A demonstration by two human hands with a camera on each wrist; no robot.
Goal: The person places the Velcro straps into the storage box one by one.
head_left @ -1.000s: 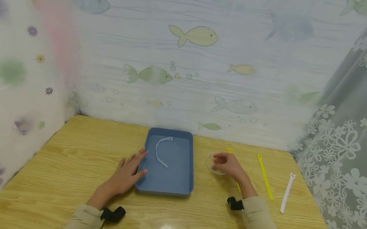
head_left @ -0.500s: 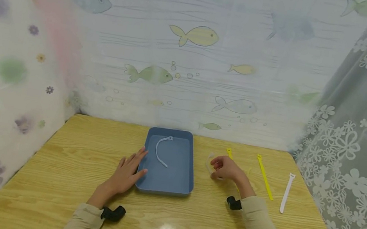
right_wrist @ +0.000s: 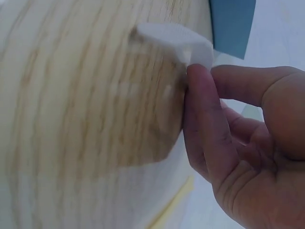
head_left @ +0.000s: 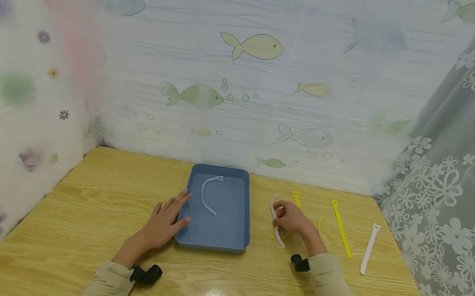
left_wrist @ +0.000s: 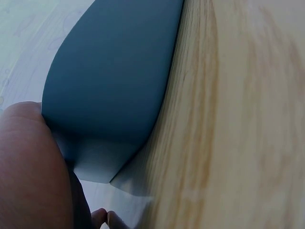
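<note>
1. The right hand pinches a white strap between curled fingers and thumb. The strap is thin, flat and flexible, with a soft fuzzy look in the right wrist view. It bends in a shallow arc along the hand's left side, its lower end reaching the worktop.
2. The left hand lies flat with straight, relaxed fingers. Its fingertips touch the near left edge of a tray.
3. The tray is blue-grey, rectangular, shallow, with rounded corners and a smooth matte surface. It sits between the two hands.
4. Inside the tray, beyond the left hand's fingertips, lies a second white strap, curved like a hook.
5. The worktop is pale glossy wood with visible grain.
6. To the right of the right hand, a yellow strap lies flat and straight. Further right lies a straight white one. Another yellow strap shows just beyond the right hand, partly hidden.
</note>
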